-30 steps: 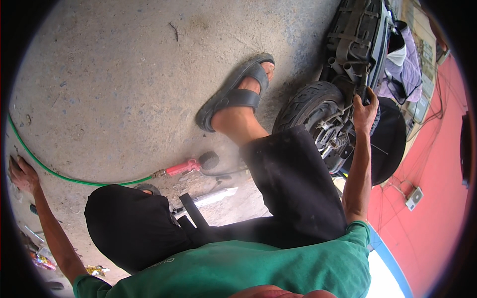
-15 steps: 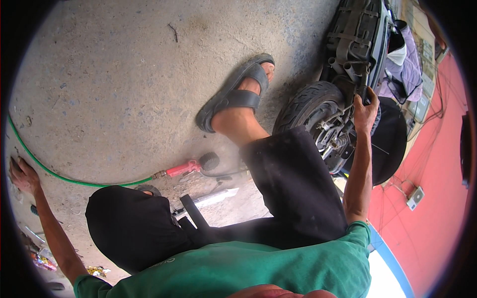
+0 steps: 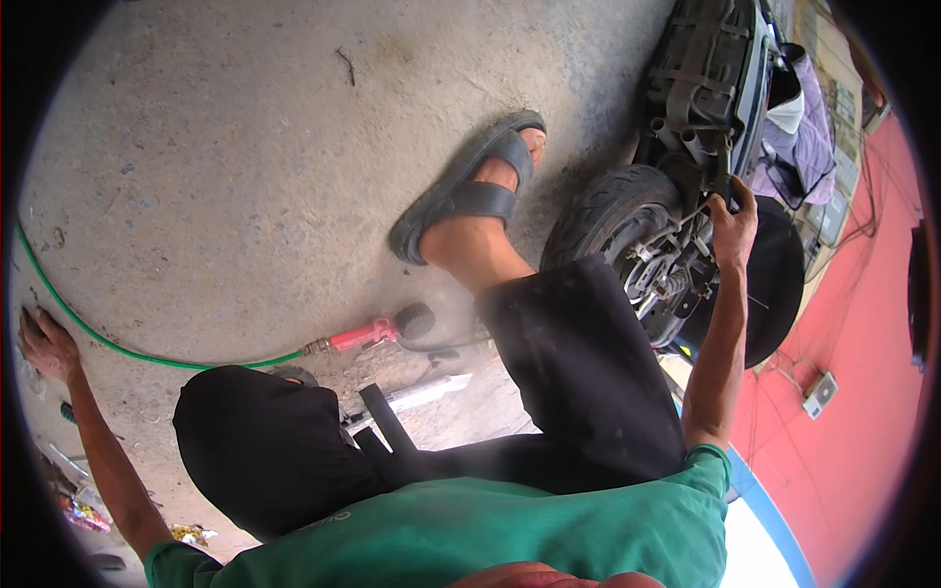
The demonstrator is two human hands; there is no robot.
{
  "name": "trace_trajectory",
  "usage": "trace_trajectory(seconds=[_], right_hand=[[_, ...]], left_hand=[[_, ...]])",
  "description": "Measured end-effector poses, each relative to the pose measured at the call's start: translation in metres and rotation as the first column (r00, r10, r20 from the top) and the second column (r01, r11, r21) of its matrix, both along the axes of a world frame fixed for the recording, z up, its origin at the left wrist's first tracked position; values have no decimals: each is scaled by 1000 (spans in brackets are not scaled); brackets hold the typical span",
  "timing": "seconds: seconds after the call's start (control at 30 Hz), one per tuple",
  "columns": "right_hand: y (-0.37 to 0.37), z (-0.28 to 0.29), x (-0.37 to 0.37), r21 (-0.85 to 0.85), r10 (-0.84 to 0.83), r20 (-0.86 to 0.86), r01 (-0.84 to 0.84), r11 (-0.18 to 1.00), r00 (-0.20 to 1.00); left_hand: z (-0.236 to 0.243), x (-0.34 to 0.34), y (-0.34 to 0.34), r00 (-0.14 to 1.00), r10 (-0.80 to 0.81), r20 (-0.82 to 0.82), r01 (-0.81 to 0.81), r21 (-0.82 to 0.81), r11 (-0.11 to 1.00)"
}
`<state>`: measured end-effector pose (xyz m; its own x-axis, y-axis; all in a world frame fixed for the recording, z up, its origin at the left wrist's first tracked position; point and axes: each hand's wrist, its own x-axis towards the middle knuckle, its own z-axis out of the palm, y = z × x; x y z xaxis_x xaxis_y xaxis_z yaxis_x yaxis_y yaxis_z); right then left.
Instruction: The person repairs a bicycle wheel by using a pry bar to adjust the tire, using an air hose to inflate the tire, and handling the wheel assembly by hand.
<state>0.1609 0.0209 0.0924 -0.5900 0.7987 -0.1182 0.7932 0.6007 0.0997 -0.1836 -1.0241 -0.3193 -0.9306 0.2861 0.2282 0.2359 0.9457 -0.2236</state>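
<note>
My left hand (image 3: 49,343) rests on the concrete floor (image 3: 245,147) at the far left, fingers apart, near a green hose (image 3: 118,343) that runs to a red air tool (image 3: 361,333). My right hand (image 3: 731,220) grips a dark metal part (image 3: 723,184) at the rear of a motorbike (image 3: 701,78), above its wheel (image 3: 603,211); the part is mostly hidden by my fingers. Between the hose and the wheel is my sandalled foot (image 3: 466,196), beside the tyre.
Small litter and tools (image 3: 83,505) lie at the lower left, a pale strip (image 3: 426,392) under my legs. Purple cloth (image 3: 804,118) and a black round object (image 3: 779,294) are beyond the motorbike, before a pink wall (image 3: 843,451) with hanging wires.
My right hand and forearm have shifted a little to the right and down at the motorbike part. My left hand stays on the floor.
</note>
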Motion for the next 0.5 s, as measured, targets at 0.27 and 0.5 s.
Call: trace_trajectory(seconds=[0.27,0.5], right_hand=[[25,25,-64,-246,-233,58,240,939,971],[79,44,-161,-317,-482,248,541,779,840]], left_hand=[[11,-11,2,999,-42,5,42,-16,999],[7,-7,15,1000,0,15,0,-12,1000]])
